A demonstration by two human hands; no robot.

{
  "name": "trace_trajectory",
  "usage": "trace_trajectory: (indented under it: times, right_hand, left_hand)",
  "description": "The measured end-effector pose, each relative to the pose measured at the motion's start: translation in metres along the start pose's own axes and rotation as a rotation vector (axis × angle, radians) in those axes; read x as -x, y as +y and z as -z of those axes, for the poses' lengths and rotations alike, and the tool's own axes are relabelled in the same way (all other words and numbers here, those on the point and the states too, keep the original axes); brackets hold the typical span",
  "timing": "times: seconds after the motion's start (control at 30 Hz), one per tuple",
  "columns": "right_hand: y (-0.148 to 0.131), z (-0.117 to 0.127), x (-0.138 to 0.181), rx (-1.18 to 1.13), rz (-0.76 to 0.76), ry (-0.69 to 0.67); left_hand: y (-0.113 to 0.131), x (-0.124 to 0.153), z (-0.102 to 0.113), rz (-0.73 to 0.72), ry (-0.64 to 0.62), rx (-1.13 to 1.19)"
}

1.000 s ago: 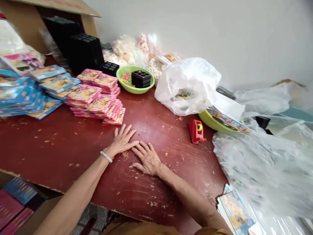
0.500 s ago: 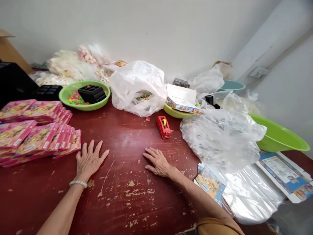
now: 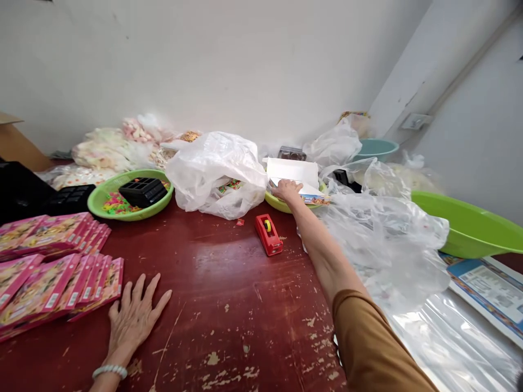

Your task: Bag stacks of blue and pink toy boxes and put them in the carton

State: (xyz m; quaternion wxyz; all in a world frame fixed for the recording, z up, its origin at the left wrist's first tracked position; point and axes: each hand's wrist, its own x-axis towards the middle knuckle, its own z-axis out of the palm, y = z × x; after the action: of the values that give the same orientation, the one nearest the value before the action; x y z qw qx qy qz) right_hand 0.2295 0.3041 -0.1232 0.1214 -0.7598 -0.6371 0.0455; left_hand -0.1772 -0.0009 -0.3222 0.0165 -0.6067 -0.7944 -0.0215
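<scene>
My left hand [image 3: 134, 313] lies flat on the dark red table [image 3: 212, 326], fingers spread and holding nothing. A white bead bracelet [image 3: 109, 372] circles its wrist. Just beside it lie rows of overlapping pink printed boxes [image 3: 53, 288]. My right arm stretches forward, and my right hand [image 3: 287, 189] is at an open white carton [image 3: 298, 170] that rests on a yellow-green basin [image 3: 278, 204]. Its fingers are apart over the carton's near part, and their tips are partly hidden. Nearer to me than the basin stands a red tape dispenser [image 3: 268, 235] with yellow tape.
A green basin [image 3: 98, 202] holds colourful small pieces and a black compartmented tray [image 3: 143, 191]. A white plastic bag [image 3: 216, 169] sits at the back. Clear plastic bags [image 3: 392, 239], a large green basin [image 3: 482, 226] and a blue printed carton [image 3: 490, 288] crowd the right side.
My right hand has gone from the table forward to the white carton. My left hand still lies spread on the table by the pink boxes. The view has tilted up slightly.
</scene>
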Motion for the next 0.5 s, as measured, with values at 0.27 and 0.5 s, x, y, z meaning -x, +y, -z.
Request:
trace_trajectory:
  times: [0.27,0.5]
  right_hand:
    - [0.013,-0.004,-0.014,-0.07,-0.151,0.035]
    - [0.029,0.028,0.005,-0.218,0.001,0.374]
  left_hand:
    - [-0.004,-0.002,-0.008,0.019,0.023,0.045]
    - [0.0,-0.001,0.002,-0.003,-0.023,-0.02]
